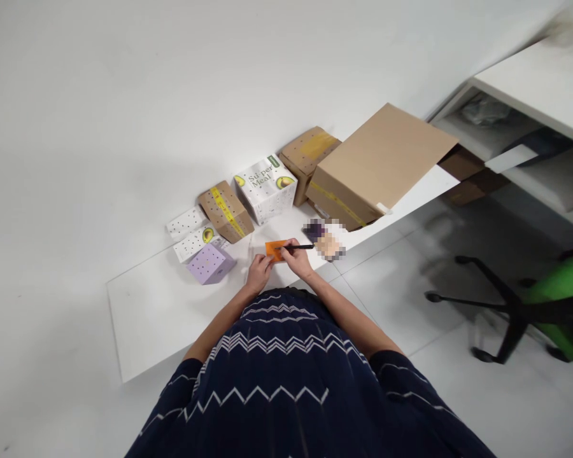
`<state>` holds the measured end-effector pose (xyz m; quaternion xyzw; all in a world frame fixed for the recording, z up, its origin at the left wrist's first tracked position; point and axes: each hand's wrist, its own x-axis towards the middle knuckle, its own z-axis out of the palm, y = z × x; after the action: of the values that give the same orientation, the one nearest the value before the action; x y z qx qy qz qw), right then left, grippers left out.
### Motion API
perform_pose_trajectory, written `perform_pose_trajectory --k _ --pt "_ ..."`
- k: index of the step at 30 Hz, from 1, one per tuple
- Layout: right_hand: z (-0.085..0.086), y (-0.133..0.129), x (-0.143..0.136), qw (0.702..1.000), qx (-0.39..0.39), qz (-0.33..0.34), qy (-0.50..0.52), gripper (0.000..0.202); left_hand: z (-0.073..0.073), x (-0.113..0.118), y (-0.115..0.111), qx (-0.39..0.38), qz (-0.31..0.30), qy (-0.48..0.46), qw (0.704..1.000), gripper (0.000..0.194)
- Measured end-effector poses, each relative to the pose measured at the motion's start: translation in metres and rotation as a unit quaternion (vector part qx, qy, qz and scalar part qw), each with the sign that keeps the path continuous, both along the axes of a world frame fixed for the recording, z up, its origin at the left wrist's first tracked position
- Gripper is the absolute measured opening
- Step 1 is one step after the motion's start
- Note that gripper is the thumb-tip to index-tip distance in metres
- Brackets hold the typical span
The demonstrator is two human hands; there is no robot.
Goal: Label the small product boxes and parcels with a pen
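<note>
Clock directions read from the orange note [270, 249] as centre, 12 toward the top of the view. Note lies on the white table [153, 312], in front of your torso. Your right hand [297, 259], at 4 o'clock, pinches a black pen [302, 247]; its writing end is over the note, contact not resolvable. Your left hand [258, 273], at 7 o'clock, has fingertips at the note's near-left edge; whether they pinch or merely press, cannot tell. Surroundings: purple box [210, 264] at 9; small taped brown box [226, 212] at 10; white "Super Meal" box [267, 191] at 12; large carton [382, 159] at 2. Pixelated patch at 3, contents unreadable.
</note>
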<state>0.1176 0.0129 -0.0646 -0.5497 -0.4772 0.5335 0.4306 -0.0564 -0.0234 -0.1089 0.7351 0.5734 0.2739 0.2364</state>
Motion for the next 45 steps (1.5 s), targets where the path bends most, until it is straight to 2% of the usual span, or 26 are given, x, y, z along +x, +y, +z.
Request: perform_pose_trajectory --k 6,11,18,29,35,45 --pt "-0.008 0.001 -0.008 0.997 0.037 0.055 -0.031 0.015 0.003 0.001 -0.002 -0.008 -0.001 -0.006 1.0 0.024" --pt "-0.015 0.001 -0.007 0.989 0.06 0.086 -0.101 0.013 0.003 0.001 -0.003 0.0 0.009 -0.021 1.0 0.019" --pt "-0.009 0.001 -0.004 0.981 0.071 0.113 -0.141 0.014 0.0 0.0 -0.004 0.002 0.017 -0.024 1.0 0.013" --pt "-0.012 0.003 -0.007 0.982 0.121 0.089 -0.11 0.022 -0.002 0.001 -0.004 0.086 -0.007 0.025 0.996 0.012" --pt "-0.011 0.003 -0.007 0.981 0.117 0.1 -0.116 0.021 -0.002 0.001 -0.004 0.088 -0.006 0.031 0.996 0.011" --pt "-0.008 0.002 -0.007 0.987 0.11 0.076 -0.085 0.022 -0.002 0.0 -0.003 0.078 -0.007 0.039 0.996 0.011"
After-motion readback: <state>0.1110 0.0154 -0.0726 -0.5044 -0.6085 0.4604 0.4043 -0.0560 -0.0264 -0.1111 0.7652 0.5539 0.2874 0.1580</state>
